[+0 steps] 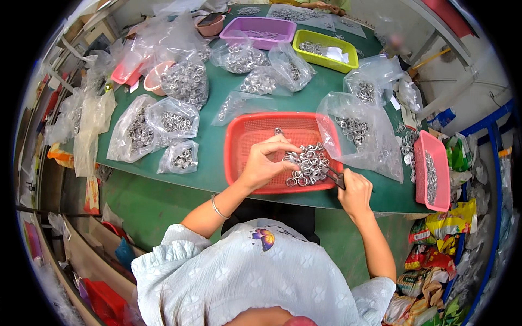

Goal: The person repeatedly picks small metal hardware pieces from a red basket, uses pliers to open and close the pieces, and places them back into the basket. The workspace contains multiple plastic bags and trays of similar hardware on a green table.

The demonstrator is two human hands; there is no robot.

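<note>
Metal rings (311, 169) (heaped) lie between the hands (263, 164) (355, 193)

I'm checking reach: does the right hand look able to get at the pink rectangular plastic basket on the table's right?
Probably yes: the right hand is on that side, and the pink basket looks uncovered. The dark-handled metal tool in that hand might hinder grasping.

Left fingers (281, 146) curved, right fingers (353, 186) curled
</note>
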